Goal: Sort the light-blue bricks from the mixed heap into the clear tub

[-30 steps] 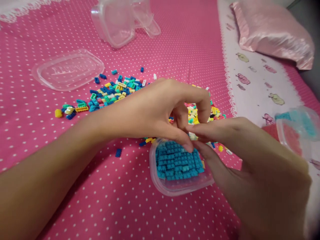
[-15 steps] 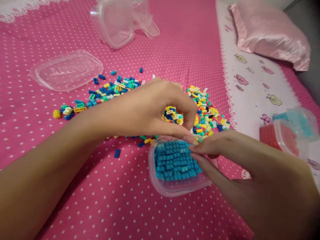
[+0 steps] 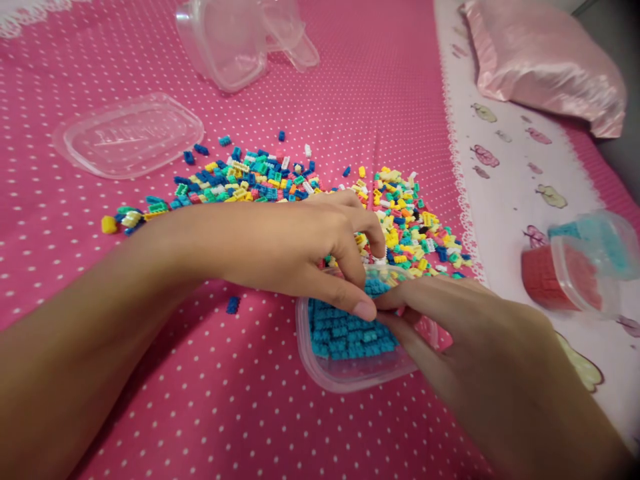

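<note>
My left hand (image 3: 325, 243) reaches over a clear plastic tub (image 3: 320, 380), its thumb and index finger bent together and its other fingers loosely curled. My right hand (image 3: 465, 333) comes in from the right with thumb and forefinger pinched. The fingertips of both hands meet above the tub. Whatever lies between them is hidden. Inside the tub, blue toy building bricks (image 3: 340, 337) are packed in tight rows, partly covered by my hands. Just behind is a heap of loose mixed-colour building bricks (image 3: 400, 227).
On the pink dotted bedsheet lie a clear lid (image 3: 133, 137) and clear containers (image 3: 225, 47). A stray dark blue brick (image 3: 233, 305) rests left of the tub. To the right are a container of red bricks (image 3: 545, 277), another with blue bricks (image 3: 613, 243), and a pink pillow (image 3: 550, 60).
My left hand has moved down and slightly left, its thumb now lower over the blue bricks. My right fingertips have shifted slightly left and remain against it.
</note>
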The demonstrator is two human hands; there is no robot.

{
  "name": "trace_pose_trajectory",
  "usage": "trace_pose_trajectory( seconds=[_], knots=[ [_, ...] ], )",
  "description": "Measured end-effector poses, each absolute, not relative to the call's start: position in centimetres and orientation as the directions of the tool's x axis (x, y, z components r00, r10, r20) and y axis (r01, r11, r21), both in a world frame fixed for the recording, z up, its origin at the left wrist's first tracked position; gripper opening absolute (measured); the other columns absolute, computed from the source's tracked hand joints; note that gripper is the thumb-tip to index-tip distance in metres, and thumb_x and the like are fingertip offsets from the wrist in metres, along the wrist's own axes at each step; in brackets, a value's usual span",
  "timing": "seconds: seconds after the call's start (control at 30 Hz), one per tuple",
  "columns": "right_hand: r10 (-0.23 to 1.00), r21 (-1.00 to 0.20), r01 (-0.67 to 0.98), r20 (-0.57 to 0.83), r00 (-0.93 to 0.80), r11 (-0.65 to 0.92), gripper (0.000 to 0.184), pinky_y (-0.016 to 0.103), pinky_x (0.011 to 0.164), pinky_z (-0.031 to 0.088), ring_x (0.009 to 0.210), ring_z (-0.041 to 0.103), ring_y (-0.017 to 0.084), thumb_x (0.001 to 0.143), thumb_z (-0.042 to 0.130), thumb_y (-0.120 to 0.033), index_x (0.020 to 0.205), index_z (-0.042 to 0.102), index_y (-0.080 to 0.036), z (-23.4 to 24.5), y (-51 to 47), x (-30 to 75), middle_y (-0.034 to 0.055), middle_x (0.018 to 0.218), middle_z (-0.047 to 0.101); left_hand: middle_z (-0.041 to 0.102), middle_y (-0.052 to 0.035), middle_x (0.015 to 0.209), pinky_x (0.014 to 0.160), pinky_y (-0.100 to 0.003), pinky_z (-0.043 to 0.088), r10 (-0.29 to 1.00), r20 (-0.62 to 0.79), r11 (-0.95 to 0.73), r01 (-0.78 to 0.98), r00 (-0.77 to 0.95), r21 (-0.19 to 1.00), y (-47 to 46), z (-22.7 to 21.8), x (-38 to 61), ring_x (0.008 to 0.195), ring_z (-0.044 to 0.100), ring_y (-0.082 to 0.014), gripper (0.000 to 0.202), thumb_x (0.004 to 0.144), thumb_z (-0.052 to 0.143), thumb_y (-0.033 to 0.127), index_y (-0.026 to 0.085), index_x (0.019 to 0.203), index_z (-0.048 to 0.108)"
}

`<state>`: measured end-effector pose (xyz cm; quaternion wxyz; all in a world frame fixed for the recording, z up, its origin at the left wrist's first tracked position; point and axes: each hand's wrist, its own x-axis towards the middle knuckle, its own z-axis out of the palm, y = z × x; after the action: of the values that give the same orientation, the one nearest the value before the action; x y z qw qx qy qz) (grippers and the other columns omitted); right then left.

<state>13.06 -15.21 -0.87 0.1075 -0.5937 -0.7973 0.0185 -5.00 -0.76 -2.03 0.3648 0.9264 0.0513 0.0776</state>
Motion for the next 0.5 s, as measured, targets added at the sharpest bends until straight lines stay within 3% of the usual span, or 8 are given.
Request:
trace_pose_trajectory(
  seconds=[0.27,0.5],
  knots=[
    [0.925,-0.132,0.922,0.17,-0.34,0.364,0.021,0.032,0.05,0.044,0.055,0.063,0.018,0.089,0.053,-0.015,0.075,0.064,-0.026,-0.8,-15.05,13.59,-0.0008,0.067,0.07,0.069,-0.001,0.115,0.102,-0.033,0.044,0.167,0.147,-0.727,0.021,0.975,0.687,-0.87,-2.23,-4.96,0.11,0.057,-0.0205,0.022,0.087,0.07,0.035,0.028,0.068,0.077],
    [0.934,-0.122,0.935,0.178,-0.31,0.334,0.021,0.033,0.051,0.042,0.056,0.063,0.019,0.087,0.053,-0.013,0.073,0.062,-0.026,-1.01,-15.09,13.16,0.0,0.067,0.069,0.07,-0.0011,0.114,0.101,-0.033,0.046,0.156,0.138,-0.733,0.021,0.978,0.68,-0.85,-2.19,-4.99,0.109,0.058,-0.02,0.024,0.089,0.067,0.036,0.029,0.069,0.077]
  ],
)
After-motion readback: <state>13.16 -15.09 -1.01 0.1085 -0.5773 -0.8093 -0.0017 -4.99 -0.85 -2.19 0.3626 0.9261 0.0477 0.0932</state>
